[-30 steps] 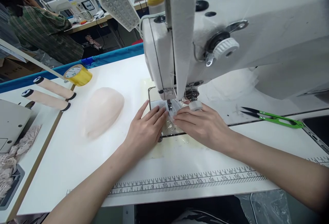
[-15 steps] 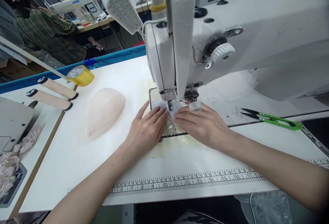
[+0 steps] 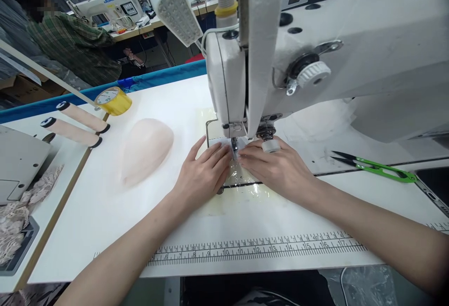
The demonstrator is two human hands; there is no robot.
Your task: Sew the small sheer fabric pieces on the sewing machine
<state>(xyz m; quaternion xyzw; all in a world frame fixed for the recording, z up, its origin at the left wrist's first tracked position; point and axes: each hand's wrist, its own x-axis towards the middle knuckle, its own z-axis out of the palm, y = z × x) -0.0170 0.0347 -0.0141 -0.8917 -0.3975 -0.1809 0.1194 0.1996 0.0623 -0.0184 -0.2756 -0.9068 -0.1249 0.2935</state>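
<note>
Beside the presser foot [image 3: 235,146] of a white sewing machine [image 3: 226,81], my left hand [image 3: 205,170] lies flat with fingers stretched forward and thumb apart. Its fingertips press on a piece of thin whitish sheer fabric [image 3: 218,142]. On the other side of the foot, my right hand [image 3: 280,168] has its fingers drawn together at the fabric; its thumb is hidden, and a white knob of the machine covers some knuckles. Most of the fabric is hidden under both hands and the machine head.
Left of the hands lies a pale pink sheer cup-shaped piece [image 3: 149,149]. Beyond it are a yellow tape roll [image 3: 117,102] and two thread spools [image 3: 72,132]. Green-handled snips [image 3: 382,168] and a dark device [image 3: 433,179] lie at right. A person [image 3: 70,46] sits at another machine behind.
The camera view has shifted slightly, so the machine sits a little further right. Both hands stay by the presser foot; less fabric shows between them. The person behind has turned their head.
</note>
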